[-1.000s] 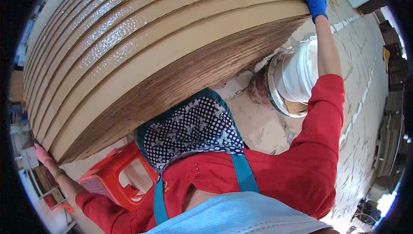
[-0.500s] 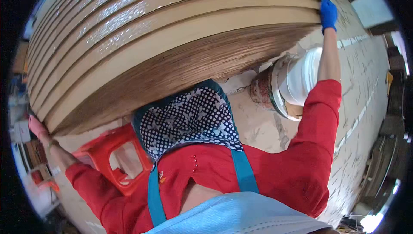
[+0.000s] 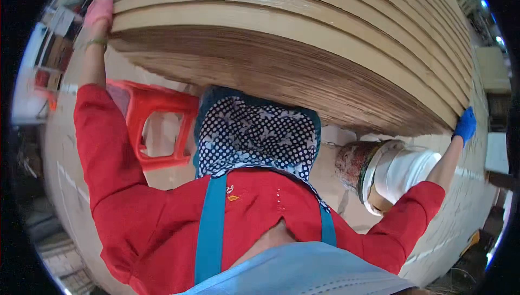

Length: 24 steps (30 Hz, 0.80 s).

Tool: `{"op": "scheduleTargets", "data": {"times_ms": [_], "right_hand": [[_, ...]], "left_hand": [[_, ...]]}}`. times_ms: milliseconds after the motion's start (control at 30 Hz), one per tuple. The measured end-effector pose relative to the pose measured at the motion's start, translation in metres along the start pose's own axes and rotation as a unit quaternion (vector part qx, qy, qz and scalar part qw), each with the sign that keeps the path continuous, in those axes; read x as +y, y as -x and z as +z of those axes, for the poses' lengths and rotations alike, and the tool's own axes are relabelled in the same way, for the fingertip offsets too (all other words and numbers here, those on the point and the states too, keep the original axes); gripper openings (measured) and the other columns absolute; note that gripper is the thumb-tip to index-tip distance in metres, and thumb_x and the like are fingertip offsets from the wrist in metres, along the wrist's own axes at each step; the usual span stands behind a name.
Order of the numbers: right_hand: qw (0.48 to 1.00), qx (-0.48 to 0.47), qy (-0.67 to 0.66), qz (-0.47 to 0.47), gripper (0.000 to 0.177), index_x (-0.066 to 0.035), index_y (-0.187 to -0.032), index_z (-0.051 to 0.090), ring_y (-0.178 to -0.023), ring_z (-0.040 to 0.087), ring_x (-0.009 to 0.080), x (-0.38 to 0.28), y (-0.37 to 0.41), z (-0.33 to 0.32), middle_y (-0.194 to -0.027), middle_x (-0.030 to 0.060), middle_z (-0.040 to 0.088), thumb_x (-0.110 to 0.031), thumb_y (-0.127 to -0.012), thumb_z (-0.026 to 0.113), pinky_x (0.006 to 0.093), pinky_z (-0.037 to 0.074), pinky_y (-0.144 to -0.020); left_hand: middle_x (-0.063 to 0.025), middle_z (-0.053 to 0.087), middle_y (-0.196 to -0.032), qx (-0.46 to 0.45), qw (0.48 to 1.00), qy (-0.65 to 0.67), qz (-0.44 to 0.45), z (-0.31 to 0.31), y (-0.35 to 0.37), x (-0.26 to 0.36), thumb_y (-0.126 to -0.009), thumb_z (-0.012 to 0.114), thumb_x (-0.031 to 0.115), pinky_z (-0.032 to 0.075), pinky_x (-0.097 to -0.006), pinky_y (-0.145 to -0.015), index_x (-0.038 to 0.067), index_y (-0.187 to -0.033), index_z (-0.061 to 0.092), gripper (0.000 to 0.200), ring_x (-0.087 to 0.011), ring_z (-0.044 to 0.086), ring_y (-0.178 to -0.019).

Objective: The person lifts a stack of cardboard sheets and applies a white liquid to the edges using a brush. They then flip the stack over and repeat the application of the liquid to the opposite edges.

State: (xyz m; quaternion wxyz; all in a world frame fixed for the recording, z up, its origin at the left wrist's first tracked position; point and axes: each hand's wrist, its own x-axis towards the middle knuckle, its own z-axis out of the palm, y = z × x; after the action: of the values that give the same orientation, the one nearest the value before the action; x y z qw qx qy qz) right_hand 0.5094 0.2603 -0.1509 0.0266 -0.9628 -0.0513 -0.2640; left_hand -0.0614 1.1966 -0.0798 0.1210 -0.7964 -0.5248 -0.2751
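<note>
A wide stack of tan boards [image 3: 260, 16] with brown, rough front edges spans the upper view, its strips fanned in steps. My left hand [image 3: 99, 10], in a pink glove, is at the stack's left end, fingers partly hidden by the edge. At the far right end, my right hand [image 3: 465, 126], in a blue glove, has its fingers closed round the corner of the lowest boards. A dotted apron [image 3: 257, 132] lies below the stack's front edge, between the two arms.
A red plastic stool [image 3: 162, 102] stands at the left, below the stack. On the right, a white bucket [image 3: 403, 170] sits beside a rusty brown container [image 3: 352, 162] on the floor. Shelves and boxes [image 3: 57, 51] show at the far left.
The view has turned, so the stack now slopes down to the right instead of to the left. Both hands remain at its ends, the left now higher in view, the right lower.
</note>
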Motion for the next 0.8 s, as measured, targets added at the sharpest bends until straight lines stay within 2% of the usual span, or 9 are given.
{"op": "scheduleTargets", "data": {"times_ms": [67, 167, 267, 300, 400, 567, 667, 767, 800], "right_hand": [[0.997, -0.014, 0.074, 0.002, 0.046, -0.006, -0.113, 0.057, -0.085, 0.060, 0.0374, -0.005, 0.007, -0.018, -0.097, 0.0223, 0.061, -0.039, -0.092, 0.032, 0.0477, 0.045, -0.074], [0.980, 0.148, 0.115, -0.062, 0.049, -0.006, -0.121, 0.050, -0.083, 0.061, 0.0368, 0.006, 0.016, -0.030, -0.092, 0.0225, 0.062, -0.040, -0.092, 0.032, 0.0463, 0.047, -0.069], [0.981, -0.139, 0.119, -0.066, 0.046, -0.010, -0.131, 0.039, -0.076, 0.062, 0.0361, 0.062, -0.011, 0.007, -0.085, 0.0225, 0.063, -0.036, -0.093, 0.034, 0.0456, 0.048, -0.062], [0.971, -0.196, 0.119, -0.066, 0.046, -0.011, -0.133, 0.036, -0.075, 0.062, 0.0360, 0.065, -0.012, 0.010, -0.084, 0.0225, 0.063, -0.035, -0.093, 0.034, 0.0454, 0.048, -0.060], [0.949, -0.079, 0.239, -0.191, 0.048, -0.018, -0.138, 0.026, -0.065, 0.061, 0.0352, 0.030, 0.011, -0.010, -0.075, 0.0216, 0.060, -0.023, -0.092, 0.038, 0.0455, 0.047, -0.053], [0.929, -0.111, 0.306, -0.177, 0.048, -0.025, -0.138, 0.027, -0.061, 0.058, 0.0356, 0.024, 0.000, -0.008, -0.076, 0.0210, 0.059, -0.018, -0.092, 0.037, 0.0459, 0.047, -0.052], [0.945, -0.094, 0.265, -0.169, 0.047, -0.023, -0.138, 0.028, -0.065, 0.058, 0.0348, 0.037, 0.005, -0.020, -0.081, 0.0204, 0.058, -0.017, -0.092, 0.038, 0.0448, 0.047, -0.056], [0.959, -0.075, 0.214, -0.170, 0.047, -0.021, -0.137, 0.030, -0.069, 0.057, 0.0340, 0.055, 0.009, -0.024, -0.085, 0.0197, 0.057, -0.017, -0.091, 0.039, 0.0438, 0.046, -0.060], [0.963, -0.062, 0.186, -0.186, 0.046, -0.020, -0.137, 0.030, -0.071, 0.057, 0.0337, 0.064, 0.006, -0.016, -0.087, 0.0195, 0.057, -0.017, -0.091, 0.039, 0.0434, 0.046, -0.061]], "left_hand": [[-0.0238, 0.055, -0.113, 0.048, 0.997, -0.050, 0.016, -0.021, 0.013, -0.002, -0.086, 0.038, 0.044, 0.039, -0.0423, -0.090, 0.001, -0.106, 0.060, 0.053, -0.0387, 0.050, -0.109], [-0.0228, 0.056, -0.113, 0.132, 0.978, -0.146, 0.067, -0.026, -0.001, -0.023, -0.087, 0.035, 0.048, 0.039, -0.0415, -0.090, 0.000, -0.107, 0.059, 0.058, -0.0377, 0.050, -0.110], [-0.0246, 0.056, -0.111, -0.240, 0.945, 0.220, -0.034, 0.037, -0.038, -0.096, -0.087, 0.032, 0.052, 0.040, -0.0409, -0.090, -0.002, -0.108, 0.059, 0.064, -0.0383, 0.050, -0.109], [-0.0246, 0.056, -0.111, -0.238, 0.945, 0.220, -0.033, 0.031, -0.038, -0.091, -0.087, 0.032, 0.052, 0.040, -0.0409, -0.090, -0.002, -0.108, 0.059, 0.064, -0.0383, 0.050, -0.109], [-0.0256, 0.059, -0.106, -0.203, 0.978, -0.027, 0.030, -0.001, -0.021, -0.055, -0.086, 0.033, 0.057, 0.041, -0.0391, -0.088, -0.006, -0.107, 0.058, 0.071, -0.0345, 0.056, -0.101], [-0.0209, 0.063, -0.098, -0.099, 0.990, -0.081, 0.051, -0.021, -0.022, -0.050, -0.086, 0.037, 0.057, 0.042, -0.0359, -0.087, -0.006, -0.104, 0.060, 0.069, -0.0281, 0.059, -0.097], [-0.0130, 0.063, -0.103, -0.288, 0.925, 0.242, -0.054, -0.017, -0.040, -0.082, -0.087, 0.038, 0.054, 0.043, -0.0327, -0.088, -0.002, -0.113, 0.057, 0.065, -0.0218, 0.058, -0.100], [-0.0065, 0.058, -0.115, -0.159, 0.844, 0.493, 0.141, 0.033, -0.017, -0.091, -0.089, 0.045, 0.037, 0.043, -0.0304, -0.091, 0.006, -0.129, 0.044, 0.050, -0.0211, 0.055, -0.107], [-0.0074, 0.058, -0.114, -0.091, 0.890, 0.410, 0.179, 0.025, -0.012, -0.091, -0.087, 0.048, 0.032, 0.044, -0.0318, -0.091, 0.007, -0.127, 0.046, 0.047, -0.0220, 0.055, -0.105]]}}
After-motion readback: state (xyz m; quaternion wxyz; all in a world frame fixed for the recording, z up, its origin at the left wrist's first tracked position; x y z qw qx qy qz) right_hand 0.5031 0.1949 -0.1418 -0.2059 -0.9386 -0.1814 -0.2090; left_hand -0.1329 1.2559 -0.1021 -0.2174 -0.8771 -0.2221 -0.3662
